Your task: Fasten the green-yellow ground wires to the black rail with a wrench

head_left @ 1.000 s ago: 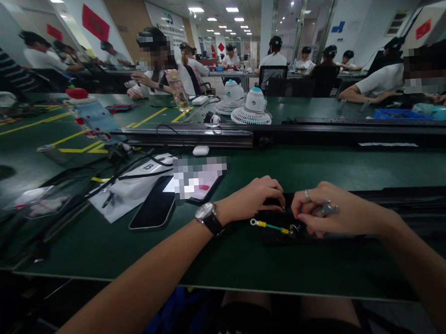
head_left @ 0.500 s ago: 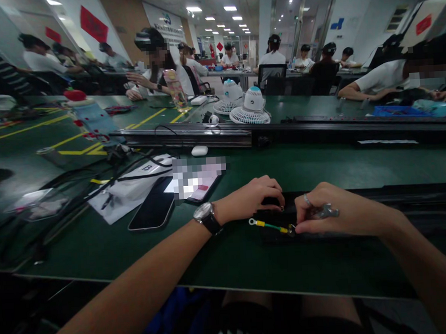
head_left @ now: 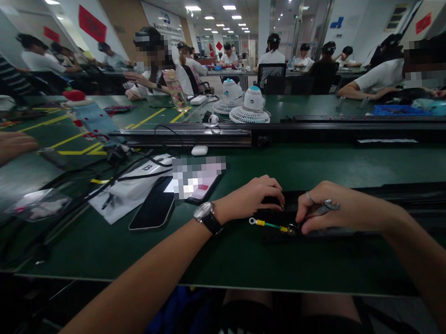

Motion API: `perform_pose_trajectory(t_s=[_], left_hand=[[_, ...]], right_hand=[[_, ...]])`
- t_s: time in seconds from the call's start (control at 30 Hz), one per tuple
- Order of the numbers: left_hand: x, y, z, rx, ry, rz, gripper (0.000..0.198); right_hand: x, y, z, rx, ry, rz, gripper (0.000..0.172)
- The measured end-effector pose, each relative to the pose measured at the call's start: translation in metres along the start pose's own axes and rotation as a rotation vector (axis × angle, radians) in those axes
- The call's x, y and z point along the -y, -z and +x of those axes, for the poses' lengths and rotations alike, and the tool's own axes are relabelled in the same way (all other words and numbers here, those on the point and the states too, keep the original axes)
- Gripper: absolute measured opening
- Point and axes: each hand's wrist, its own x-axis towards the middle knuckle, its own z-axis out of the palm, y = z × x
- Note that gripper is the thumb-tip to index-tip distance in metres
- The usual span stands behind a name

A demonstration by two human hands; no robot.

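Note:
My right hand (head_left: 335, 210) is closed around a small metal wrench (head_left: 327, 207), whose open-ended head sticks out past the fingers. Its other end points down at a fastener (head_left: 293, 228) on a long black rail (head_left: 418, 210). From that fastener a short green wire (head_left: 274, 225) with yellow sleeves runs left to a loose ring terminal (head_left: 252, 221). My left hand (head_left: 260, 197), with a watch on its wrist, rests at the rail's left end. Its fingers are curled, with a tiny shiny bit showing at the fingertips; what they grip is mostly hidden.
Two phones (head_left: 151, 204) and a white plastic bag (head_left: 115, 196) lie left of my hands, near black cables (head_left: 74, 199). Behind runs another dark rail (head_left: 191, 137), with two white fans (head_left: 249, 107) beyond. A co-worker's hand (head_left: 6, 147) reaches in at the left.
My right hand has turned slightly, and the wrench with it, its head tilting upward. My left hand stays put. A co-worker's hand has come further in at the left.

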Motion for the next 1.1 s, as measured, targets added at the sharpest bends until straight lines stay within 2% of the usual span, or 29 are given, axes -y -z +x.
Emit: perform_pose_trajectory(t_s=[0.6, 0.87, 1.1], left_hand=[[0.000, -0.001, 0.001, 0.011, -0.006, 0.012, 0.013], [-0.003, 0.002, 0.000, 0.022, 0.001, 0.005, 0.031], [-0.003, 0.001, 0.001, 0.010, -0.004, -0.024, 0.025]], right_hand=[[-0.009, 0.002, 0.005, -0.011, -0.082, 0.126, 0.026], [-0.013, 0.004, 0.005, 0.000, -0.043, 0.094, 0.029], [-0.011, 0.003, 0.005, 0.007, -0.028, 0.098, 0.027]])
